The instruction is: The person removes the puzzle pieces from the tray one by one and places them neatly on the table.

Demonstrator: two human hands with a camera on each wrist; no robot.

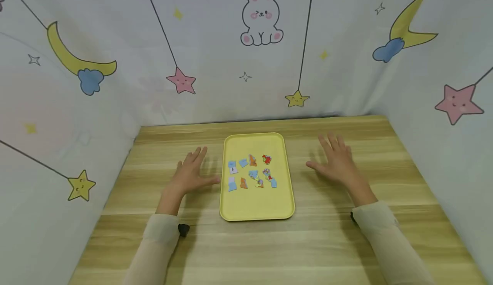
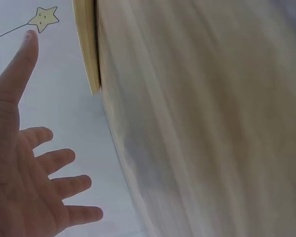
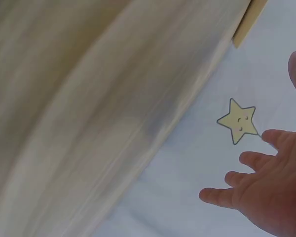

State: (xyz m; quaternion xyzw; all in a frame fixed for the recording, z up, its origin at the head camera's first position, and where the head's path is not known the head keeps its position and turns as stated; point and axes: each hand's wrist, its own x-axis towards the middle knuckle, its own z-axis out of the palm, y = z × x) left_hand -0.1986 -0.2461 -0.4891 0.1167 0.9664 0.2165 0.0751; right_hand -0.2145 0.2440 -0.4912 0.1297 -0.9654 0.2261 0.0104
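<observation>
Left hand (image 1: 188,176) one side, right hand (image 1: 339,165) the other, fingers (image 2: 71,187) spread, gripping nothing, the yellow tray (image 1: 258,206) between them on the worktop (image 1: 250,253)! Colourful pieces (image 1: 253,175) lie loose inside; if the nearby left thumb (image 1: 209,181) jogs the tray, they could slide askew or scatter.

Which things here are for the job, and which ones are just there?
Probably for the job:
small coloured pieces
yellow tray under them
left hand and right hand, holding nothing

Probably just there:
wooden table under the tray
white backdrop
bunny picture on the backdrop
</observation>
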